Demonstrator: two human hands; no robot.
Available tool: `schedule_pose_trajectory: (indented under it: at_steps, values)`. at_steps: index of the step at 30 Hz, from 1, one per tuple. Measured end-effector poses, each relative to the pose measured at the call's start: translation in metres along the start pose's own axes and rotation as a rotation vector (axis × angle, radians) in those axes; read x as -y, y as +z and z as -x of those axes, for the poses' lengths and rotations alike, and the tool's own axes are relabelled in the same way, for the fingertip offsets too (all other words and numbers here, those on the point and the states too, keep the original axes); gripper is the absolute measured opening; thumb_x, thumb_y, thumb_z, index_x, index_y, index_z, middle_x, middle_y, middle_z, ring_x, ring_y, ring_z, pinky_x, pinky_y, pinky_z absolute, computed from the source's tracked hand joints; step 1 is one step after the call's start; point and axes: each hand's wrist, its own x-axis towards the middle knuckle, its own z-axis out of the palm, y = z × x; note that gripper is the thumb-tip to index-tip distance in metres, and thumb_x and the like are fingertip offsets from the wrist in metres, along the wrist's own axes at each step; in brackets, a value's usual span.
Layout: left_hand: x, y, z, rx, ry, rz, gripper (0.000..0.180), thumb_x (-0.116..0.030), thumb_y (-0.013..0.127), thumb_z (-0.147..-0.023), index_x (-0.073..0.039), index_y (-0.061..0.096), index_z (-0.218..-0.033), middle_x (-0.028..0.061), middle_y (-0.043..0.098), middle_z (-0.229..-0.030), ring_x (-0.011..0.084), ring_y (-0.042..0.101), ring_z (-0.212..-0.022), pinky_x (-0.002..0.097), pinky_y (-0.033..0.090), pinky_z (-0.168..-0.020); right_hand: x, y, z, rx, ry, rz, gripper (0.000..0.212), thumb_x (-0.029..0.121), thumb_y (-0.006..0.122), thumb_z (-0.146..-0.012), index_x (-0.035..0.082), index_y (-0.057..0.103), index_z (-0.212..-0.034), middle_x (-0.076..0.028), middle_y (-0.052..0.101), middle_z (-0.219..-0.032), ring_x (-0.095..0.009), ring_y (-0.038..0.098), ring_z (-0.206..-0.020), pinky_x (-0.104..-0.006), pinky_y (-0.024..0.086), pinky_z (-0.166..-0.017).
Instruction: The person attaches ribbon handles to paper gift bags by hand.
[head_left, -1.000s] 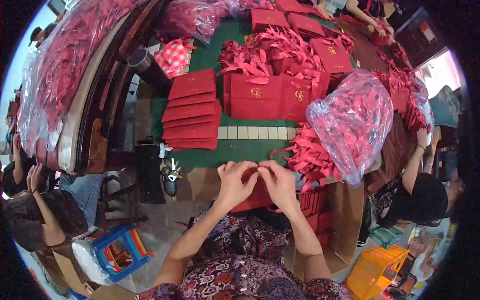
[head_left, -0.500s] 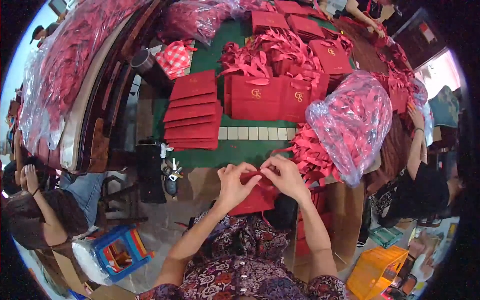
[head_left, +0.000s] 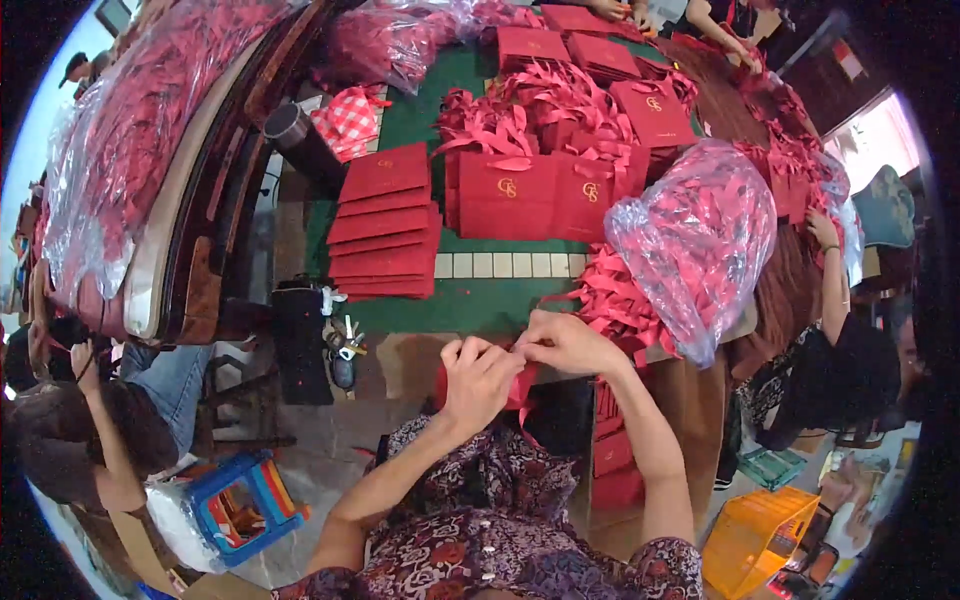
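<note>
Though close together, both hands (head_left: 478, 380) (head_left: 570, 343) on red bag (head_left: 520, 387).

The bags (head_left: 508, 212) look like smooth, matt paper, their lettering (head_left: 508, 189) metallic gold; the ribbons (head_left: 570, 95) are cloth with a satin sheen. The sack (head_left: 695, 240) is thin, clear plastic, crinkled and glossy. The tabletop (head_left: 480, 312) looks matt, the keys (head_left: 351, 336) shiny metal, the carton (head_left: 697, 425) dull cardboard, the crate (head_left: 735, 535) plastic, the shirt (head_left: 470, 550) soft cloth.
</note>
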Motion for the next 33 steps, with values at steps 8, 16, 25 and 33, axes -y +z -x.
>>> schedule_pose_trajectory:
  at_steps: [8, 16, 25, 33]
  values:
    - [0.009, -0.009, -0.014, 0.046, -0.055, 0.046, 0.015, -0.020, 0.078, -0.076, -0.015, 0.068, -0.085, -0.0028, 0.066, -0.083, 0.0200, 0.056, -0.087, 0.0406, 0.032, -0.089, -0.013, 0.018, -0.012, -0.103, 0.095, -0.149, 0.018, 0.025, 0.065, -0.088, 0.010, 0.076, -0.091, -0.011, 0.061, -0.080, -0.027, 0.062, -0.082, -0.0377, 0.049, -0.076]
    - [0.010, -0.011, -0.028, 0.103, -0.169, 0.110, 0.013, -0.022, 0.078, -0.077, -0.015, 0.067, -0.080, -0.0023, 0.065, -0.078, 0.0210, 0.056, -0.082, 0.0400, 0.032, -0.087, -0.022, 0.014, -0.028, -0.550, 0.180, -0.120, 0.027, 0.025, 0.060, -0.095, 0.003, 0.074, -0.098, -0.015, 0.070, -0.091, -0.028, 0.066, -0.090, -0.0361, 0.050, -0.081]
    - [0.046, 0.006, -0.039, 0.083, -0.339, 0.137, 0.015, -0.023, 0.077, -0.078, -0.015, 0.065, -0.082, -0.0004, 0.067, -0.075, 0.0226, 0.059, -0.080, 0.0410, 0.034, -0.085, -0.001, 0.036, 0.051, -0.119, 0.177, 0.173, 0.034, 0.035, 0.076, -0.083, 0.004, 0.069, -0.094, -0.011, 0.059, -0.085, -0.026, 0.062, -0.074, -0.0375, 0.048, -0.064]
    - [0.040, 0.029, -0.031, -0.118, -0.182, 0.092, 0.014, -0.017, 0.071, -0.085, -0.013, 0.064, -0.096, 0.0035, 0.064, -0.097, 0.0265, 0.056, -0.096, 0.0427, 0.035, -0.088, 0.025, 0.030, 0.039, -0.293, 0.473, -0.511, 0.026, 0.027, 0.064, -0.096, 0.002, 0.064, -0.089, -0.002, 0.060, -0.066, -0.008, 0.057, -0.055, -0.0257, 0.044, -0.049]
